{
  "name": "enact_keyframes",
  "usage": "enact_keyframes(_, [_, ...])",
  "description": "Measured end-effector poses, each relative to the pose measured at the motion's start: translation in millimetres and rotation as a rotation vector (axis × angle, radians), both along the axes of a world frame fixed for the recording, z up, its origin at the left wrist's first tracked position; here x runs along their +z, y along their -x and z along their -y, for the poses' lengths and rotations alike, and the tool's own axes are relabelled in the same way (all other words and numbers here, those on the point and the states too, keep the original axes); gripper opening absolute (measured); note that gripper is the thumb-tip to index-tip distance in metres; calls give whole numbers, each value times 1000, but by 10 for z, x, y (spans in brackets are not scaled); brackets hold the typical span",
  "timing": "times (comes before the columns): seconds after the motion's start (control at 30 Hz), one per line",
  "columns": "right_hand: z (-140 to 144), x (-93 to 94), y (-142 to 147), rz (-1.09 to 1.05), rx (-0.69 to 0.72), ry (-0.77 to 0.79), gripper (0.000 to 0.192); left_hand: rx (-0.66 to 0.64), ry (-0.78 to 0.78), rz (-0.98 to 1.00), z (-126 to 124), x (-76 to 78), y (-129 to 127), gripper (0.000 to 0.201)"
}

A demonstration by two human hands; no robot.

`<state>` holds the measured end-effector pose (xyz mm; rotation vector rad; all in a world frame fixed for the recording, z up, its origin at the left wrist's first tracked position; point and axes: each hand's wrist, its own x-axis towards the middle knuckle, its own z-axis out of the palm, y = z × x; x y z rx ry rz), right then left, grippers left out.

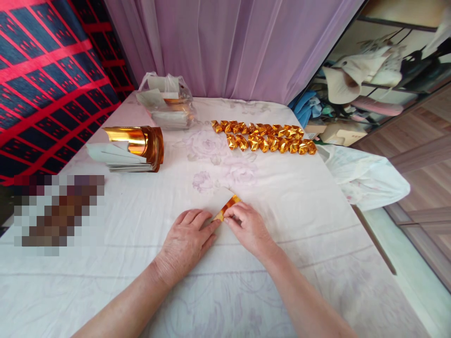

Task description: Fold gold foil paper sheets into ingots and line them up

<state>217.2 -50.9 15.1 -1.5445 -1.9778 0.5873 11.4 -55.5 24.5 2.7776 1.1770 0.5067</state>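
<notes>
At the left of the frame, above the blurred patch, a stack of gold foil sheets (136, 149) lies on the sheet-covered table (299, 225), its top leaves curling upward, so a stray sleeve or a draught could lift and scatter them; just behind it, toward the upper centre, a clear plastic bag (168, 105) holds more paper and sits well apart from your work; at lower centre your left hand (186, 241) rests flat on the cloth, fingers together and pressing down on the near end of the small gold paper piece (227, 206), which lies on the cloth between your two hands with its white underside showing at the far end; your right hand (248, 225) pinches the gold edge with curled fingertips, though how firmly you cannot tell from here; the foil looks slippery and thin, so if your left hand eases its pressure the crease may wander, and too hard a pinch may tear it; the soft cloth beneath gives little backing for a sharp fold; at the upper right of centre, the rows of folded gold pieces (268, 137) lie near the table's far edge, where a tug on the cloth could shift them out of line.
</notes>
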Motion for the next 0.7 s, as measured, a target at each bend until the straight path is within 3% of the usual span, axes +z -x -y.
enact_keyframes(0.7, [10, -38, -23, 41, 25, -63, 13, 0, -4, 86, -30, -42, 27, 24])
